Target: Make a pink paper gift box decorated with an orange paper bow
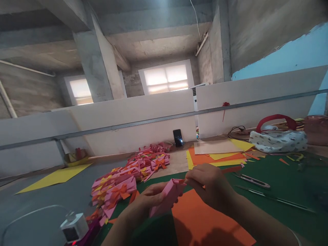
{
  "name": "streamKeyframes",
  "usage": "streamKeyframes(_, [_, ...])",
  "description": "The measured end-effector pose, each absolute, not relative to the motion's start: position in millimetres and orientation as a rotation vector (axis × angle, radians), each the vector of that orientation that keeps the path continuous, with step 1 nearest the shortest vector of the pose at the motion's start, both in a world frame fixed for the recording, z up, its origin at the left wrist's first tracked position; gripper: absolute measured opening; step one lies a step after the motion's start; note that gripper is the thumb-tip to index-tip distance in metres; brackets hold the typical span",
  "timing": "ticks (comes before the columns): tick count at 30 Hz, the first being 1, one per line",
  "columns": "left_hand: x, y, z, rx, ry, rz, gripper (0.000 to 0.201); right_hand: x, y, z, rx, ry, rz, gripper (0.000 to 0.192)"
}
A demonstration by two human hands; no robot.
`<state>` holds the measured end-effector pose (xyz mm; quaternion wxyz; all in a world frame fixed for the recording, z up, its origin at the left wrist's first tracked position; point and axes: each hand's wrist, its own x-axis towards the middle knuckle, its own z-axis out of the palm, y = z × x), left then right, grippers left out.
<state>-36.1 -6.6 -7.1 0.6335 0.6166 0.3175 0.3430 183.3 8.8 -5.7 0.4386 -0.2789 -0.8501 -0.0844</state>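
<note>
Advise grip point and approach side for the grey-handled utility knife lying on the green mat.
Probably best taken at the middle of its handle, pinched across the narrow width from above. The grey-handled utility knife lies flat on the green mat, long axis left to right, with bare mat on both long sides. Which end holds the blade is unclear.

no text, label, brand, number or sign can be read anywhere in this view. the dark phone (177,138) leaning on the white partition shows a blank screen, and the small white device (74,227) at the lower left is too blurred to read.
</note>
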Motion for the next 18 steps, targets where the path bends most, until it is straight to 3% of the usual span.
streamKeyframes(18, [-39.8, -3.2, -8.1, 1.420, 0.737, 0.773, 0.051, 183.0, 8.0, -4.7, -0.732, -2.108, -0.088, 0.016])
